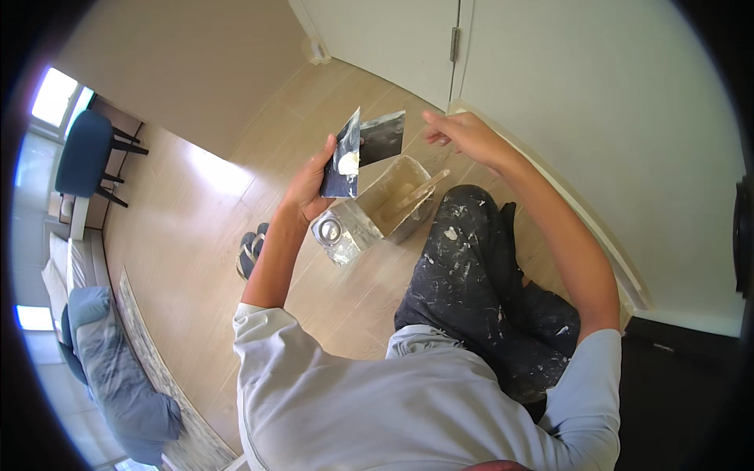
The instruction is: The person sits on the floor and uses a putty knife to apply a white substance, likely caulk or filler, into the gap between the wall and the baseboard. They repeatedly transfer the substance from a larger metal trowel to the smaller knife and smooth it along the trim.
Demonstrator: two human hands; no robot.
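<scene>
My left hand (308, 187) is raised over the floor and grips a dark flat filling blade (342, 161) with a blob of white filler on it. A second dark blade (383, 136) stands just to its right, touching it at one edge. My right hand (463, 133) hovers close to that second blade, fingers pointing toward it; a small gap shows between them, and I cannot tell which hand holds that blade. Below the hands sits a pale rectangular tub (397, 224) smeared with filler, a wooden stick (415, 193) leaning inside it.
A round silvery lid or tin (330, 231) lies beside the tub. A pair of slippers (251, 253) rests on the wooden floor (196, 235). My paint-spattered knee (463, 251) is bent near a white wall (628, 118) and door (393, 39). A blue chair (82, 153) stands far left.
</scene>
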